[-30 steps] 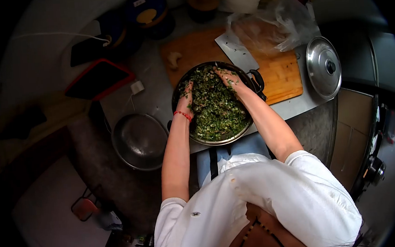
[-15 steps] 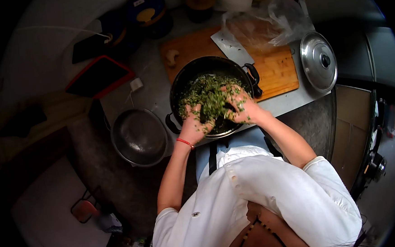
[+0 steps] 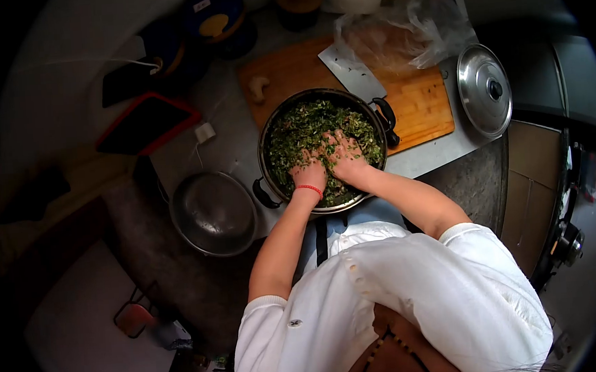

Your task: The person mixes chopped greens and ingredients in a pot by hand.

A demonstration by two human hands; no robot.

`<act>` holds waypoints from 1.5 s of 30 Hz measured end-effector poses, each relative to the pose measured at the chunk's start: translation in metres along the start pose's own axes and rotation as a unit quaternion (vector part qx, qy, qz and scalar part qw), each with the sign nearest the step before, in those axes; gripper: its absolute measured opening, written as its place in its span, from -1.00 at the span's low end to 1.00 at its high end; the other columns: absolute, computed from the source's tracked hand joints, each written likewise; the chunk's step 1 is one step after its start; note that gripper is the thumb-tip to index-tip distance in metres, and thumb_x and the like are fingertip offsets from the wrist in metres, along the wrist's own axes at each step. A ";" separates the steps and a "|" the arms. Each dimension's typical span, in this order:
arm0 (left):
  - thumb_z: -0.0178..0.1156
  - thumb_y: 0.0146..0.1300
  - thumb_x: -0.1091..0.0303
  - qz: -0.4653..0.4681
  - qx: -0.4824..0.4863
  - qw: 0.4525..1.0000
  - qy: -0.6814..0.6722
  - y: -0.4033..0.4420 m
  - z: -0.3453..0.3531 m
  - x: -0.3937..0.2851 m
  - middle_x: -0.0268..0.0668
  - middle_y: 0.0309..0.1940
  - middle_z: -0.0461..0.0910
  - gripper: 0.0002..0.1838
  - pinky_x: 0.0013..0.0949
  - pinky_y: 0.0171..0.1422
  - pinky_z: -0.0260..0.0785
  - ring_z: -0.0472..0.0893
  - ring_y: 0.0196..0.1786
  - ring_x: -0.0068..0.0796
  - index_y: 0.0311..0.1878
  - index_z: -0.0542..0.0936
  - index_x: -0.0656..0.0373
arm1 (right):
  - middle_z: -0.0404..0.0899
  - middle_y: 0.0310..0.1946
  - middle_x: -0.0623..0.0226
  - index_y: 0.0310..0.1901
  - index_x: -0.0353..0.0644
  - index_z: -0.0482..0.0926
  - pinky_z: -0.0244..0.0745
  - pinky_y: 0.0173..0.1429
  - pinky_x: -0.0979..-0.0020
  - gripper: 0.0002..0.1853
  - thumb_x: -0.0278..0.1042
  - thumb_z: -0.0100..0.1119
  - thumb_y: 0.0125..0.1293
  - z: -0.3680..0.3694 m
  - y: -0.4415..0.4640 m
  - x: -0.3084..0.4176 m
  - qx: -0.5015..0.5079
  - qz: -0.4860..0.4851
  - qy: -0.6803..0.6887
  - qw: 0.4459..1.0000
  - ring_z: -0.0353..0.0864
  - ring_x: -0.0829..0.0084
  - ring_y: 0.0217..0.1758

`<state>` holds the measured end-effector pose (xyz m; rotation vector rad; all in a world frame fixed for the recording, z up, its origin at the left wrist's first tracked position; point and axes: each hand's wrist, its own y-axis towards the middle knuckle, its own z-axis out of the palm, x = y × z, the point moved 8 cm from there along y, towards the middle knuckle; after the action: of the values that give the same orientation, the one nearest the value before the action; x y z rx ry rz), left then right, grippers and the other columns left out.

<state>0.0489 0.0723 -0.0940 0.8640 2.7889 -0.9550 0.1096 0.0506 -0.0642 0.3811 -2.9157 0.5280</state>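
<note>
A dark two-handled pot (image 3: 264, 162) holds a mass of chopped greens (image 3: 312, 120). My left hand (image 3: 308, 173), with a red bracelet at the wrist, presses into the greens near the pot's middle. Right beside it, my right hand (image 3: 344, 156) lies on the greens with its fingers spread and bits stuck to them. The fingers of my left hand are apart and partly sunk in the greens. Neither hand lifts anything.
Behind the pot lies a wooden cutting board (image 3: 419, 107) with a cleaver (image 3: 352, 72) and a plastic bag (image 3: 404, 33). A metal lid (image 3: 485, 91) is at the right. An empty metal bowl (image 3: 214, 213) stands left, below a red-edged tablet (image 3: 147, 123).
Both hands first drew back from the pot's far side with greens heaped between them. Now they are close together at its middle, and the greens are spread out more widely.
</note>
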 end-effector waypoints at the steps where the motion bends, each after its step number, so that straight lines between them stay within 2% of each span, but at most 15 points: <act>1: -0.02 -0.07 0.40 -0.012 0.049 0.999 -0.005 0.006 0.000 0.001 -0.12 -0.39 0.50 -0.81 -0.17 -0.23 0.31 0.50 -0.32 -0.19 -0.37 0.50 0.22 | -0.16 0.21 0.03 0.12 -0.24 0.13 -0.11 0.12 -0.14 -0.52 -0.37 -0.22 0.11 0.019 0.008 -0.002 0.194 0.013 -0.050 0.980 -0.27 -0.06 0.27; 11: 0.00 -0.09 0.42 0.027 0.063 0.994 -0.087 0.006 -0.031 0.007 -0.10 -0.40 0.50 -0.82 -0.26 -0.24 0.35 0.50 -0.34 -0.14 -0.42 0.52 0.28 | -0.08 0.20 0.12 0.01 -0.30 0.25 -0.16 0.27 0.24 -0.56 -0.37 -0.14 0.04 -0.004 0.012 -0.015 0.241 0.166 0.076 0.953 -0.24 0.15 0.29; 14: 0.02 -0.05 0.38 0.068 -0.044 0.976 -0.202 -0.025 -0.068 0.016 -0.03 -0.24 0.42 -0.68 -0.29 -0.11 0.29 0.42 -0.20 -0.07 -0.18 0.40 0.30 | 0.08 0.14 0.13 -0.03 -0.25 0.33 -0.02 0.22 0.27 -0.60 -0.39 -0.08 0.02 -0.079 -0.020 -0.014 -0.096 0.063 0.190 0.975 -0.05 0.17 0.23; 16: 0.05 0.00 0.35 0.072 -0.169 0.941 -0.286 -0.042 -0.087 0.024 0.03 -0.08 0.33 -0.52 -0.28 0.00 0.22 0.35 -0.03 -0.07 0.03 0.26 0.28 | 0.28 -0.04 -0.01 -0.04 -0.28 0.32 0.08 0.15 0.30 -0.64 -0.42 -0.08 0.07 -0.077 -0.038 -0.040 -0.220 0.177 0.479 0.831 0.21 0.20 0.09; 18: -0.02 0.07 0.30 -0.013 -0.221 0.942 -0.253 -0.047 -0.089 0.036 0.02 -0.04 0.30 -0.53 -0.33 0.02 0.20 0.31 0.02 -0.13 0.06 0.23 0.28 | 0.29 -0.05 0.01 -0.02 -0.30 0.29 0.16 0.09 0.31 -0.64 -0.44 -0.11 0.09 -0.098 -0.051 -0.053 -0.311 0.215 0.297 0.877 0.27 0.20 0.04; 20: -0.09 0.14 0.26 -0.100 -0.271 0.933 -0.216 -0.051 -0.092 0.050 0.01 0.00 0.27 -0.54 -0.37 0.04 0.18 0.27 0.07 -0.18 0.08 0.20 0.27 | 0.25 0.02 0.17 -0.02 -0.29 0.29 0.14 0.09 0.47 -0.65 -0.47 -0.12 0.12 -0.065 -0.045 -0.072 -0.313 0.246 0.408 0.822 0.26 0.28 0.04; 23: -0.17 0.19 0.17 -0.199 -0.204 0.766 -0.577 -0.031 -0.066 0.071 -0.03 0.03 0.23 -0.51 -0.35 0.00 0.19 0.31 0.01 -0.25 0.15 0.13 0.19 | 0.21 0.05 0.27 0.08 -0.30 0.17 0.09 0.09 0.55 -0.60 -0.37 -0.18 0.21 -0.021 -0.027 -0.087 -0.252 0.216 0.573 0.749 0.23 0.42 0.05; 27: -0.30 0.26 0.19 -0.260 -0.078 0.597 -0.755 -0.009 -0.055 0.063 -0.20 0.17 0.03 -0.53 -0.34 0.19 -0.04 0.12 0.17 -0.39 0.21 0.01 0.11 | 0.22 0.02 0.35 0.11 -0.26 0.14 0.00 0.13 0.63 -0.62 -0.38 -0.28 0.26 0.034 0.026 -0.110 -0.070 0.285 0.625 0.723 0.21 0.54 0.06; 30: -0.35 0.24 0.09 -0.222 -0.066 0.778 -0.585 0.029 -0.026 0.090 -0.23 0.15 0.03 -0.50 -0.35 0.18 -0.04 0.13 0.08 -0.37 0.21 0.00 0.09 | 0.33 -0.47 0.33 -0.13 -0.26 0.31 0.15 -0.24 0.53 -0.75 -0.33 -0.22 0.21 0.073 0.084 -0.120 -0.283 0.094 0.310 0.903 0.25 0.48 -0.44; 31: -0.36 0.22 0.01 -0.258 -0.043 0.680 -0.685 0.023 -0.039 0.079 -0.25 0.20 -0.11 -0.45 -0.26 0.23 -0.16 -0.04 0.19 -0.34 0.22 -0.03 0.04 | 0.33 -0.45 0.34 -0.07 -0.24 0.28 0.14 -0.20 0.54 -0.72 -0.31 -0.23 0.22 0.074 0.089 -0.117 -0.255 0.069 0.383 0.885 0.27 0.49 -0.40; 34: -0.35 0.22 0.00 -0.273 0.003 0.588 -0.761 0.031 -0.064 0.057 -0.31 0.26 -0.26 -0.45 -0.12 0.28 -0.29 -0.21 0.29 -0.32 0.24 -0.06 -0.03 | 0.33 -0.41 0.38 0.05 -0.18 0.23 0.10 -0.11 0.58 -0.64 -0.27 -0.22 0.23 0.054 0.100 -0.111 -0.163 0.009 0.559 0.813 0.28 0.52 -0.33; 37: -0.27 0.22 0.13 -0.210 0.035 0.670 -0.711 0.036 -0.065 0.053 -0.32 0.25 -0.19 -0.49 -0.14 0.28 -0.25 -0.15 0.28 -0.34 0.23 -0.03 0.00 | 0.32 -0.44 0.44 0.05 -0.13 0.27 0.13 -0.13 0.57 -0.64 -0.26 -0.17 0.21 0.025 0.103 -0.100 -0.130 -0.022 0.590 0.796 0.27 0.54 -0.39; 39: -0.18 0.19 0.28 -0.164 0.041 0.709 -0.685 0.025 -0.073 0.051 -0.30 0.21 -0.06 -0.50 -0.21 0.29 -0.15 -0.03 0.25 -0.35 0.20 0.02 0.08 | 0.34 -0.07 0.35 -0.01 -0.18 0.32 0.22 -0.02 0.54 -0.70 -0.41 -0.23 0.21 0.002 0.085 -0.089 -0.016 0.064 0.557 0.828 0.32 0.56 -0.08; 40: -0.13 0.18 0.35 -0.139 0.044 0.727 -0.671 0.019 -0.077 0.049 -0.29 0.20 0.01 -0.50 -0.25 0.29 -0.10 0.04 0.23 -0.36 0.19 0.05 0.12 | 0.42 -0.25 0.34 -0.15 -0.17 0.44 0.27 -0.16 0.51 -0.68 -0.16 -0.04 0.13 -0.020 0.077 -0.081 -0.089 -0.007 0.553 0.828 0.39 0.49 -0.26; 45: 0.15 -0.03 0.32 0.105 0.016 0.821 -0.561 -0.040 -0.093 0.020 -0.16 0.03 0.24 -0.41 -0.38 0.12 0.13 0.27 0.05 -0.30 0.09 0.19 0.20 | 0.41 -0.16 0.18 -0.17 -0.13 0.43 0.24 0.00 0.37 -0.71 -0.20 -0.02 0.10 -0.103 -0.005 -0.031 -0.164 -0.039 0.405 0.899 0.34 0.21 -0.07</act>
<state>0.0212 0.1103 -0.0024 0.3569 1.6243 -0.9972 0.1517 0.0900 0.0268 0.1651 -2.1057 0.1158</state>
